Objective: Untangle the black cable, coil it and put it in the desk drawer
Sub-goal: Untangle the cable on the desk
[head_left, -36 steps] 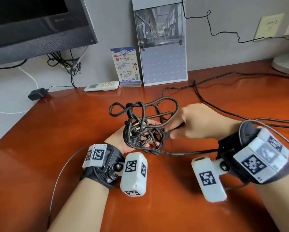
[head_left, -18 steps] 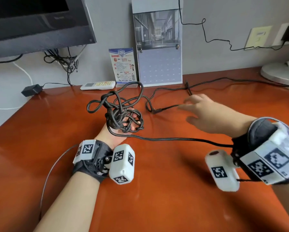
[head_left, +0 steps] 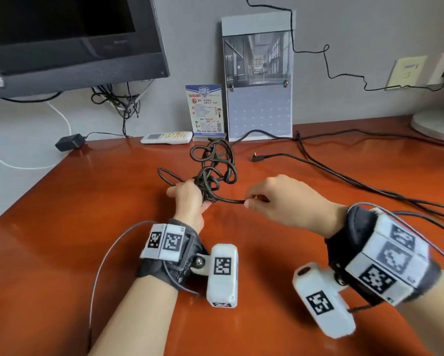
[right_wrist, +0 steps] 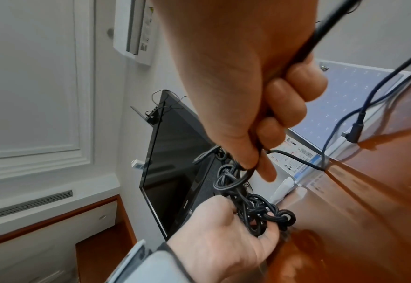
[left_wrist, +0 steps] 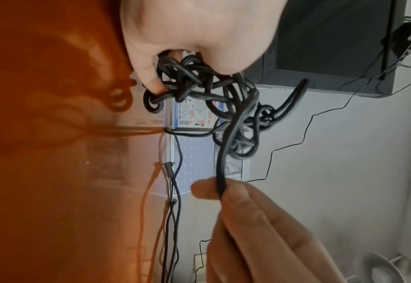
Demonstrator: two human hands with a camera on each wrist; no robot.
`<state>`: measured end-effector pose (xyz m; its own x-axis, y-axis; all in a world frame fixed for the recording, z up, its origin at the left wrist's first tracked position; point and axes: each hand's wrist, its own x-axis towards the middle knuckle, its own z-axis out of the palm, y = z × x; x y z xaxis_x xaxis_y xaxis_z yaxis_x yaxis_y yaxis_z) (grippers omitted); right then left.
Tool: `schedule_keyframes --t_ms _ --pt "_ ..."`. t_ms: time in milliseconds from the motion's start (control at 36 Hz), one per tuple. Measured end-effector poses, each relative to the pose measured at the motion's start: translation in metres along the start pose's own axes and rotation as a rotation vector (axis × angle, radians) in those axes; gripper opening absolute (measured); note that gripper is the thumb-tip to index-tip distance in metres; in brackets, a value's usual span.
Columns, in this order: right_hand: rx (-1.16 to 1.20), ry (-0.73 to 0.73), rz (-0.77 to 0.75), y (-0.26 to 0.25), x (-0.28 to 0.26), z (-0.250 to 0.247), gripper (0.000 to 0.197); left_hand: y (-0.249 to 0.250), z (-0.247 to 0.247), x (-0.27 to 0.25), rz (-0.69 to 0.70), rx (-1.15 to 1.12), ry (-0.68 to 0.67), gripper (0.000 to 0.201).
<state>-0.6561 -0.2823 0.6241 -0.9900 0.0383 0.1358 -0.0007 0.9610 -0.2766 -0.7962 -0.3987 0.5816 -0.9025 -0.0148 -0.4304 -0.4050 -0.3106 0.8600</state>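
Observation:
The black cable (head_left: 211, 173) is a knotted tangle held above the red-brown desk (head_left: 87, 227). My left hand (head_left: 187, 194) grips the tangle's lower part, fingers curled round it. One strand (head_left: 229, 200) runs right from the tangle to my right hand (head_left: 251, 201), which pinches it. In the left wrist view the tangle (left_wrist: 211, 99) hangs from my curled fingers (left_wrist: 148, 76). In the right wrist view the strand passes through my right hand (right_wrist: 260, 162) down to the tangle (right_wrist: 250, 208). A plug end (head_left: 256, 157) lies on the desk behind. No drawer is in view.
Other dark cables (head_left: 370, 186) cross the desk's right side. Along the back wall stand a calendar (head_left: 258, 86), a printed card (head_left: 206, 111), a white remote (head_left: 167, 137) and a power adapter (head_left: 69, 142). A monitor (head_left: 61, 42) hangs at left; a lamp base (head_left: 439, 124) sits far right.
My right hand, open and reaching away half a second ago, has come back and pinched a strand beside the tangle. My left hand has turned over and closed round the tangle.

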Motion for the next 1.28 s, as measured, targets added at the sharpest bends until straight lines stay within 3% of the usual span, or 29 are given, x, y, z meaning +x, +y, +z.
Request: schedule_keyframes --t_ms 56,167,250,333,472,556,639,667,722,833,889,1000,1055,1111,1139,1194,1278 --pt "-0.006 0.036 0.015 -0.001 0.003 0.001 0.026 -0.003 -0.001 -0.003 0.042 -0.018 -0.022 0.042" --pt "-0.025 0.049 0.008 -0.001 0.009 0.006 0.027 -0.005 -0.001 -0.011 0.099 0.153 -0.070 0.030" --pt "-0.041 0.082 -0.021 -0.005 0.012 0.009 0.025 -0.006 0.000 -0.013 0.205 0.361 -0.065 0.051" --pt "-0.056 0.077 -0.017 -0.007 0.014 0.012 0.028 -0.003 -0.005 -0.019 0.395 0.552 -0.008 0.035" --pt "-0.082 -0.060 0.003 -0.007 0.016 0.010 0.028 0.000 -0.014 -0.017 0.499 0.717 -0.064 0.024" --pt "-0.175 0.134 0.019 -0.010 0.020 -0.008 0.020 0.000 -0.014 -0.018 0.559 0.772 -0.109 0.027" --pt "-0.043 0.434 -0.024 -0.011 0.030 -0.029 0.017 -0.003 -0.014 -0.018 0.608 0.824 -0.154 0.039" --pt "0.004 0.460 -0.052 -0.011 0.036 -0.033 0.022 -0.004 -0.014 -0.018 0.620 0.831 -0.161 0.044" --pt "0.005 0.343 -0.077 -0.011 0.047 -0.039 0.026 -0.004 -0.013 -0.019 0.620 0.810 -0.180 0.045" --pt "-0.134 -0.152 -0.041 -0.008 0.064 -0.030 0.027 -0.004 -0.015 -0.019 0.631 0.803 -0.265 0.046" --pt "-0.075 -0.279 -0.050 -0.006 0.067 -0.027 0.021 -0.005 -0.015 -0.017 0.688 0.832 -0.283 0.050" --pt "-0.123 -0.287 -0.045 -0.003 0.069 -0.025 0.024 -0.007 -0.012 -0.016 0.884 0.857 -0.206 0.060" --pt "-0.114 -0.270 -0.036 -0.001 0.070 -0.023 0.023 -0.007 -0.012 -0.014 0.993 0.885 -0.227 0.047" --pt "-0.100 -0.272 -0.015 0.001 0.070 -0.020 0.023 -0.006 -0.014 -0.012 1.052 0.966 -0.325 0.021" --pt "-0.094 -0.267 -0.005 0.002 0.070 -0.019 0.022 -0.006 -0.015 -0.011 1.039 1.009 -0.389 0.007" --pt "-0.107 -0.234 0.008 0.005 0.070 -0.018 0.019 -0.008 -0.015 -0.007 0.962 1.059 -0.478 0.020" --pt "-0.073 -0.119 0.034 0.014 0.070 -0.015 0.011 -0.007 -0.014 -0.008 0.872 1.102 -0.453 0.028"
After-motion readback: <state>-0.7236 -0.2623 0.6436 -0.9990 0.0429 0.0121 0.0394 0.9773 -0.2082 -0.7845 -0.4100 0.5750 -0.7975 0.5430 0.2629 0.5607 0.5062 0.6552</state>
